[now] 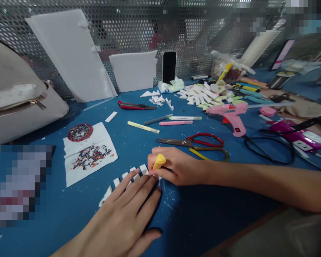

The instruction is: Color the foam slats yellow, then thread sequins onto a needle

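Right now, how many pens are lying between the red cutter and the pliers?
4: yellow pen at left, dark pen beyond its right end, pink pen at right, green-and-white pen just behind it.

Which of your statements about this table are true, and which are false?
1. The right hand holds a yellow tool. True.
2. The glue gun is green. False: the glue gun is pink.
3. The phone stands upright. True.
4. The left hand holds the pliers. False: the pliers lie on the table, and the left hand is at the white pieces.
5. The red dish is partly on white paper. True.
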Available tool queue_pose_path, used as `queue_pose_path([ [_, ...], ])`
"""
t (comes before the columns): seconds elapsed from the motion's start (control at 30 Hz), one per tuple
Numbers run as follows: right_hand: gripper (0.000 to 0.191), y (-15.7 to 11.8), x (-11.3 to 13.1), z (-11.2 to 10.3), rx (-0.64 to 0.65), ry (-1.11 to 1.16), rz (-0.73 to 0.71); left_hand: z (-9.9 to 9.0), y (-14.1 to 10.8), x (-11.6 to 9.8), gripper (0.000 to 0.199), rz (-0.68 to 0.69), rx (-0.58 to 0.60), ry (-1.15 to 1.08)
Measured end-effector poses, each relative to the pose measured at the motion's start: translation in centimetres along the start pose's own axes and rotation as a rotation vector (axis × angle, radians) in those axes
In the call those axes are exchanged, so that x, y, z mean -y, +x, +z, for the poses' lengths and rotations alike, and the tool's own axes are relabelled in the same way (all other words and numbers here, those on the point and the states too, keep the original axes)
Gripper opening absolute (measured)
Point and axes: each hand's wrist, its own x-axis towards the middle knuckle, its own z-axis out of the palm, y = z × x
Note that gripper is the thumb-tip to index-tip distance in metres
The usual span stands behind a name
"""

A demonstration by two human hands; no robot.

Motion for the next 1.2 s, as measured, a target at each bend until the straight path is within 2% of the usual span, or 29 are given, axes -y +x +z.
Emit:
queue_pose_path([
  [0.17,0.021,0.0,0.0,0.1,-0.047,0.033,0.019,-0.5,0.1,0.0,0.051,-0.014,0.046,-0.058],
  [0.3,0.024,0.0,0.3,-0.4,-0.152,0.255,0.194,-0.6,0.1,0.1,0.052,-0.05,0.06,-0.14],
  [0.4,0.03,0.0,0.4,-0.8,-0.258,0.342,0.253,-0.5,0.0,0.1,0.054,-0.056,0.058,-0.158],
  [0.6,0.024,0.0,0.1,-0.1,-0.102,0.148,0.177,-0.5,0.0,0.2,0.05,-0.047,0.052,-0.148],
  [0.77,0.025,-0.1,0.0,0.4,-0.071,-0.058,0.045,-0.6,0.1,0.3,0.051,-0.036,0.064,-0.138],
  [1.0,0.024,-0.2,0.1,-0.4,-0.189,0.187,0.112,-0.7,0.1,0.2,0.05,-0.059,0.06,-0.156],
  [1.2,0.022,-0.1,0.1,0.2,-0.042,0.052,0.045,-0.7,0.0,0.1,0.051,-0.053,0.076,-0.153],
])
